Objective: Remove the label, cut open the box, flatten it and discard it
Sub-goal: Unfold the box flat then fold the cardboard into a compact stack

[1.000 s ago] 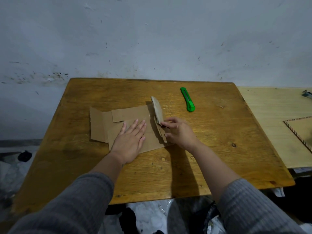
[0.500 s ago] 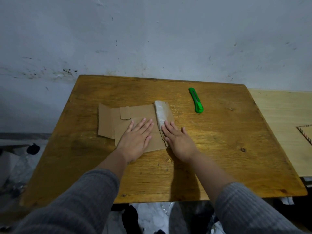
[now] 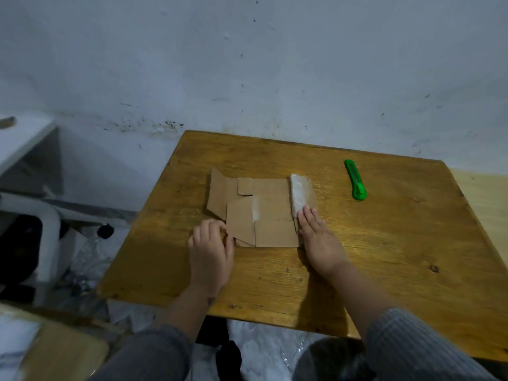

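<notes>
Nearly flat: cardboard pinned under two hands

Box (image 3: pixel 261 213) lies opened out, centre of frame, on the wooden table (image 3: pixel 384 257). Thin brown card: judged light, bendy along its creases, likely to spring back where folded. Taped flap (image 3: pixel 301 192) at its right edge looks glossy, probably slick under a palm.

Left hand (image 3: pixel 210 251) at the lower-left corner, fingers curled onto the card edge, seemingly pinching it. Right hand (image 3: pixel 320 239) laid flat, fingers straight, pressing the flap's near end.

Best hold, by my reckoning: the two opposite edges, lifted together so the panels stay stacked.

Green cutter (image 3: pixel 356 180) lies well apart, upper right.
</notes>
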